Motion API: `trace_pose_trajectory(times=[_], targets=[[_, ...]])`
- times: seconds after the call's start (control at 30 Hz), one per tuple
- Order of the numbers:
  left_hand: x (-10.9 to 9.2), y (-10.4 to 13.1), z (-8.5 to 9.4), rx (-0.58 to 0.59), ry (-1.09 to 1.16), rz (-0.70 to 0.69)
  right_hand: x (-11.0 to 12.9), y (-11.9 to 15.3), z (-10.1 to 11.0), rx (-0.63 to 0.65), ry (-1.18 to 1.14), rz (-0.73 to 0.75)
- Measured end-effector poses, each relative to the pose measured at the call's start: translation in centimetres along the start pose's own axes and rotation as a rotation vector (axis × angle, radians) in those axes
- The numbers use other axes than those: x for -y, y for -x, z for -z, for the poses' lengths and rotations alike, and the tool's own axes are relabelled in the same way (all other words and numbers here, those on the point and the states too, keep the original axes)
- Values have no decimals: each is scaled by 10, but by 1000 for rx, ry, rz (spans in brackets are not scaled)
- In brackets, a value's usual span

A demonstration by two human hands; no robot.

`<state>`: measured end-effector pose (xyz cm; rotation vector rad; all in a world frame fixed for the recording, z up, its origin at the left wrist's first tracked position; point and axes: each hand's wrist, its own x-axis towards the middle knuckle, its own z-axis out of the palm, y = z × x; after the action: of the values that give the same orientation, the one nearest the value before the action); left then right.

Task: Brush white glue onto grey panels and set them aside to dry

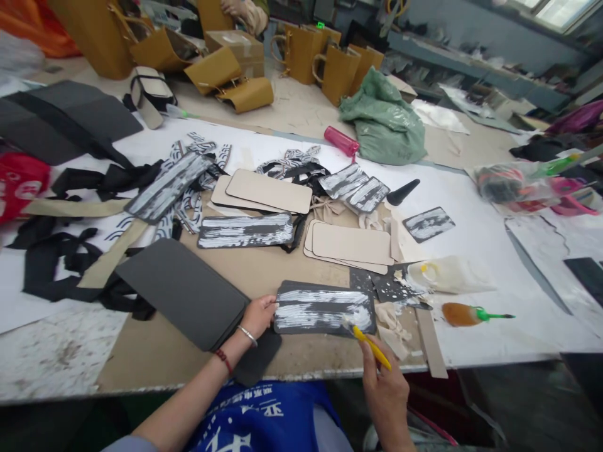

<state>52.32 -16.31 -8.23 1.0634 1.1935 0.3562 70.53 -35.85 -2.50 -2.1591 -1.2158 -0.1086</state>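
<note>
In front of me lies a dark grey rectangular panel (325,306) streaked with white glue. The fingers of my left hand (260,317) pinch its left edge. My right hand (385,383) grips a yellow-handled brush (377,351), whose bristles touch the glue near the panel's right end. Left of my left hand rests a stack of larger dark grey sheets (183,292). Beyond the panel are another glue-streaked panel (245,230) and a pile of beige rounded pieces (351,243). A pale plastic glue bottle (447,274) lies at the right.
An amber bottle with a green nozzle (464,314) lies on the right, near a beige strip (431,342). Black straps (61,257) tangle at the left. Farther back are a green plastic bag (384,119), a pink roll (342,141), tan handbags (301,53) and another person's hand (235,7).
</note>
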Motion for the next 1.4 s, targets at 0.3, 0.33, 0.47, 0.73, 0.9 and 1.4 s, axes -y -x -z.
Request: trace_pose_trajectory(times=[0.3,0.33,0.47,0.73,0.9,1.4], targets=[[2,0,0,5,8,-32,82,-35,-75,246,-765,-516],[2,0,0,4,9,-39,83,-35,-82,262,-753,-510],[3,2,0,4,8,-52,70,-36,-79,185,-539,-433],[4,1,3,26,-22,-45,76,-19,-51,189,-709,-569],[1,2,3,47,-38,-43,79,0,-61,282,-727,-631],[-3,5,1,-11,-77,-86,-23,-4,5,-34,-64,-554]])
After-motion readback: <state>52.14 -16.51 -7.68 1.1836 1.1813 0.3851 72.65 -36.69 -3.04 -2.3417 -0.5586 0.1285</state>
